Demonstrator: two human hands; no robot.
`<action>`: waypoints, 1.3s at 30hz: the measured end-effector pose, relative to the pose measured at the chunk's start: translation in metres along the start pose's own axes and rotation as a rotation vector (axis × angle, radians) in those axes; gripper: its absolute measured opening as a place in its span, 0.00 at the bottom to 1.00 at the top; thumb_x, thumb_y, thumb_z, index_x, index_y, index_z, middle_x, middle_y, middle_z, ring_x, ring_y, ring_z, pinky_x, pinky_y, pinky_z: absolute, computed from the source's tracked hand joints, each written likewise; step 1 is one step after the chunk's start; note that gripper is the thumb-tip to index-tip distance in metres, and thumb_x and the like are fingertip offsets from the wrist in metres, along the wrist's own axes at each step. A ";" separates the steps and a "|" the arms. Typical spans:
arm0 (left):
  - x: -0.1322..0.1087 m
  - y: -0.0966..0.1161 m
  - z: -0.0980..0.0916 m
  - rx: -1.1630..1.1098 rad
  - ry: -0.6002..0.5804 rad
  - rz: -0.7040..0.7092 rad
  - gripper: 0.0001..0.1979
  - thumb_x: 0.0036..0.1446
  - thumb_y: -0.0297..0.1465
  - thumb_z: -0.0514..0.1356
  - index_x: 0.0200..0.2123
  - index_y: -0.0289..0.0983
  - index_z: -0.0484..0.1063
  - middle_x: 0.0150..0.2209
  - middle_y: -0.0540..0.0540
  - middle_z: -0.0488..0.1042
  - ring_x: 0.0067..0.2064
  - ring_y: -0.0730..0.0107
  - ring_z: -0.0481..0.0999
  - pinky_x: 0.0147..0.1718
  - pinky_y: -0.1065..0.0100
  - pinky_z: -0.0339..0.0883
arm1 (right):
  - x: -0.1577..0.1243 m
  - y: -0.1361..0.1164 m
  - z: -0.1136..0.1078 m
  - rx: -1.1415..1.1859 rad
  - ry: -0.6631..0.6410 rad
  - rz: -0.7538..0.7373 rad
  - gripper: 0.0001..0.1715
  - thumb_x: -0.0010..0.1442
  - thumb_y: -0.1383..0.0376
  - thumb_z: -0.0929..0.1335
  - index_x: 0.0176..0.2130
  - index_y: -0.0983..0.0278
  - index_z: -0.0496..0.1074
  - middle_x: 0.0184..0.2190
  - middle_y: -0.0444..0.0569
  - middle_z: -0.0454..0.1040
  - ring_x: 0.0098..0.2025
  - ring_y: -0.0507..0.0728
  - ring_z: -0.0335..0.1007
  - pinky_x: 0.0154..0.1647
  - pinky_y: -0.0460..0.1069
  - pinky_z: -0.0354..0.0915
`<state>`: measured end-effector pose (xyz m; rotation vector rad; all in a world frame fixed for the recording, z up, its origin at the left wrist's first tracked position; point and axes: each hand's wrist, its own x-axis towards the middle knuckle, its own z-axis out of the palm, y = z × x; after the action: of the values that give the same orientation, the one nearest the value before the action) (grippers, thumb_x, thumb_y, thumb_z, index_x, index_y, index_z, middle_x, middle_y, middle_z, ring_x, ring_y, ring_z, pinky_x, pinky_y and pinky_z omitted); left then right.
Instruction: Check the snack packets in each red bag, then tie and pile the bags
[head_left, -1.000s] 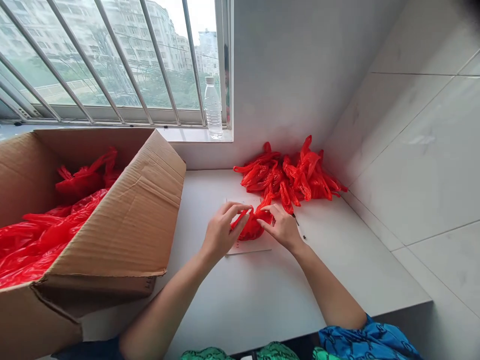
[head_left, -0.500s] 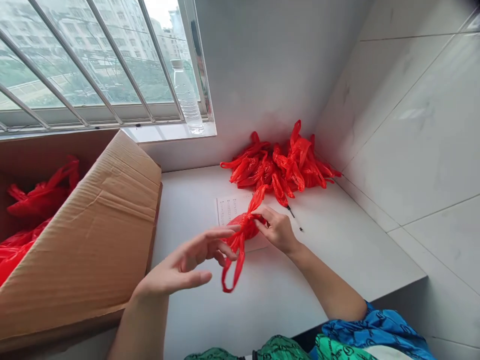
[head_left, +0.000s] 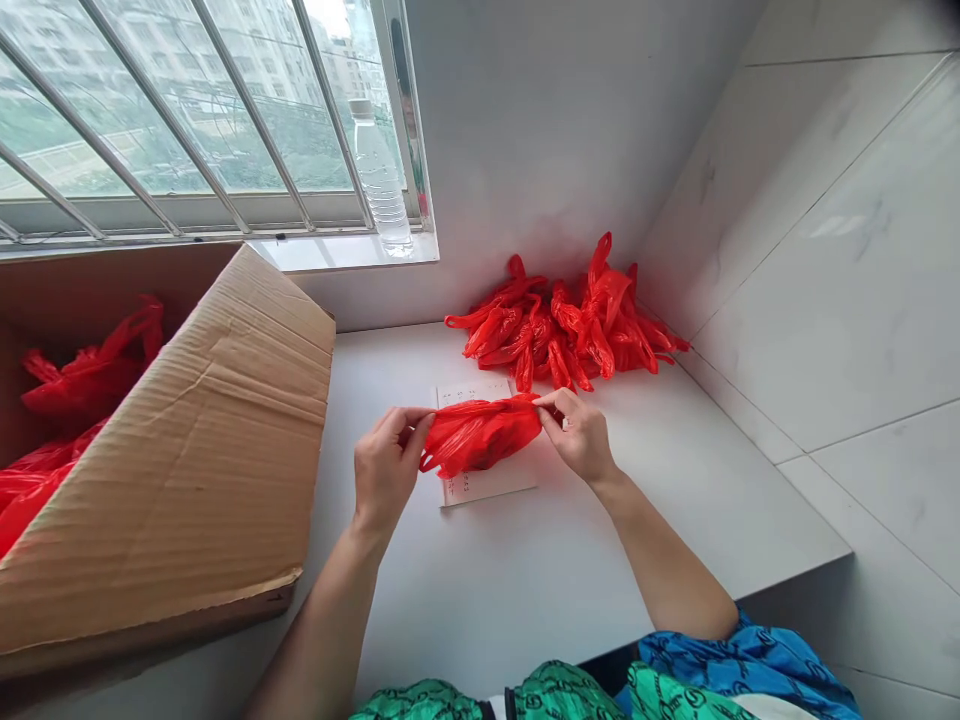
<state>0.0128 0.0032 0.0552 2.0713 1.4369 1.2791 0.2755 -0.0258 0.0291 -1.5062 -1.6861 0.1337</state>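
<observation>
- Head camera: a person is working with both bare hands at a white tabletop (head_left: pixel 480 580).
- Left hand (head_left: pixel 384 465): thumb and fingers are pinching the left end of a red plastic bag (head_left: pixel 484 438).
- Right hand (head_left: pixel 579 435): thumb and forefinger are gripping the right end of the same bag, near its upper corner.
- Bag position: it is stretching sideways between the two hands, covering the middle of a printed paper (head_left: pixel 495 484); whether it is touching the sheet cannot be told.
- Behind the hands: a pile of red bags (head_left: pixel 577 325), crumpled, is lying against the wall, well apart from the left hand and nearer the right.
- Left side: an open cardboard box (head_left: pixel 172 430) is standing beside the left forearm, with more red bags (head_left: pixel 90 380) lying inside.
- Window sill: a clear bottle (head_left: pixel 382 190) with a white cap is standing upright beside the metal bars (head_left: pixel 251 105).
- Lower edge: a blue patterned sleeve (head_left: pixel 742 665) is covering the right upper arm.
</observation>
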 end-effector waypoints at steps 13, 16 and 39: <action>-0.005 0.027 0.010 0.245 -0.328 0.429 0.11 0.65 0.38 0.58 0.46 0.44 0.76 0.46 0.45 0.77 0.43 0.65 0.75 0.45 0.63 0.64 | -0.006 -0.028 -0.001 0.139 -0.210 -0.157 0.12 0.63 0.56 0.70 0.46 0.56 0.72 0.40 0.47 0.78 0.44 0.60 0.72 0.53 0.58 0.60; -0.007 0.025 0.014 0.241 -0.351 0.467 0.12 0.64 0.41 0.59 0.46 0.45 0.76 0.45 0.46 0.77 0.41 0.66 0.75 0.44 0.63 0.63 | -0.007 -0.025 0.000 0.115 -0.225 -0.206 0.06 0.65 0.59 0.69 0.40 0.57 0.74 0.37 0.45 0.78 0.41 0.58 0.72 0.50 0.56 0.60; -0.008 -0.001 0.004 0.089 -0.070 0.048 0.10 0.67 0.36 0.53 0.40 0.39 0.72 0.37 0.48 0.78 0.38 0.69 0.77 0.38 0.70 0.67 | -0.006 -0.030 0.006 0.232 -0.103 -0.072 0.06 0.67 0.61 0.66 0.39 0.57 0.73 0.36 0.45 0.77 0.41 0.59 0.72 0.51 0.57 0.62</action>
<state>0.0142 -0.0020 0.0487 2.1976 1.4468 1.1683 0.2482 -0.0365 0.0391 -1.2837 -1.7385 0.3613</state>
